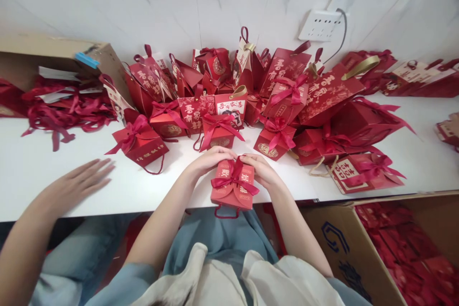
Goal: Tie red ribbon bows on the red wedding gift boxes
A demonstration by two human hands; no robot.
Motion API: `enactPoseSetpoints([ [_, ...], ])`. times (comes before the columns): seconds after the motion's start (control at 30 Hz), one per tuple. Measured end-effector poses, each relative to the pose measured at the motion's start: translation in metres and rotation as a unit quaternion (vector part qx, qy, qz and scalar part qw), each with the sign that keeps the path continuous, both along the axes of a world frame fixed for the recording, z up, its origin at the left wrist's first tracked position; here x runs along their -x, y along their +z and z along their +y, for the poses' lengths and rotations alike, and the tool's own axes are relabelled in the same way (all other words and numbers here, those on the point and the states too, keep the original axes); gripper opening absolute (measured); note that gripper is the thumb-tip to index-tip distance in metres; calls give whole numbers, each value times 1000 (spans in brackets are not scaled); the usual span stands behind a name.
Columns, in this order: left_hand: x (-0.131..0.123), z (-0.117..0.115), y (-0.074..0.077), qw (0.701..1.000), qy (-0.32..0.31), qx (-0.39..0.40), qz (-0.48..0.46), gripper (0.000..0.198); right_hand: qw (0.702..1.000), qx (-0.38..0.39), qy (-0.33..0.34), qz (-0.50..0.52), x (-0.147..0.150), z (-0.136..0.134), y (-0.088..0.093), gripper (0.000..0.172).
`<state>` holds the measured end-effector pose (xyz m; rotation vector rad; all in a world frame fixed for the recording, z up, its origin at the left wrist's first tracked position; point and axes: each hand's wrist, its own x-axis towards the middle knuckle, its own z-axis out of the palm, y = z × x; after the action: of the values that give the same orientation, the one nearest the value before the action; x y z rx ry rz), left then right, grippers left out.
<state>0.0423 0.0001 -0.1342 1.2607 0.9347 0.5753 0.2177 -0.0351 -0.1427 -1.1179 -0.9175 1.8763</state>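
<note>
A small red gift box point(229, 195) with a dark pink ribbon bow point(234, 179) is held at the table's front edge, in the middle of the head view. My left hand point(211, 158) grips its far left corner, and my right hand point(261, 168) grips the far right one. Both hands have their fingers closed at its far edge, where the fingertips are partly hidden. A cord handle point(226, 215) hangs from the near side of the box. Just beyond my hands stands another red box point(219, 135) tied with a bow.
Many red gift boxes and bags point(195, 110) crowd the white table point(89, 196) along the wall. A co-worker's hand point(81, 184) lies flat at the left. Ribbons point(73, 110) lie by a cardboard box point(103, 64). Another carton point(335, 239) with red packets stands at lower right.
</note>
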Motion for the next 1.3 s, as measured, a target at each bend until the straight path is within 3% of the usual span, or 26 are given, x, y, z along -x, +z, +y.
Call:
enactPoseSetpoints([
  [0.13,4,-3,-4,999,-20,17,-44,15,1000,7,17,11,0,3,-9,29],
  [0.23,8,-5,-7,998,-23,1,-61,26,1000,2,25,6,2,4,-12,31],
  [0.33,13,-8,-7,998,-29,-22,-55,23,999,-14,30,-18,4,6,-12,34],
  [0.5,22,-28,-3,998,9,-56,-20,18,991,-74,-57,-99,-6,-1,-5,33],
  [0.57,25,-41,-2,997,51,-66,-8,18,971,-132,-122,-159,-15,-18,4,32],
  [0.67,25,-60,-4,990,119,-68,-6,18,902,-292,-159,-276,-24,-56,22,32],
  [0.77,21,-73,-8,984,168,-59,-19,19,841,-410,-37,-351,-24,-94,37,62],
  [0.87,17,-81,-15,980,191,-48,-17,19,815,-404,80,-409,-20,-111,39,85],
  [1.07,17,-97,-25,958,280,-53,-16,23,817,-395,81,-411,-31,-86,22,66],
  [1.2,13,-119,-24,931,361,-51,23,32,826,-392,-17,-404,-34,-64,9,54],
  [1.3,5,-140,-26,930,351,-91,59,38,830,-373,-103,-402,-29,-56,0,43],
])
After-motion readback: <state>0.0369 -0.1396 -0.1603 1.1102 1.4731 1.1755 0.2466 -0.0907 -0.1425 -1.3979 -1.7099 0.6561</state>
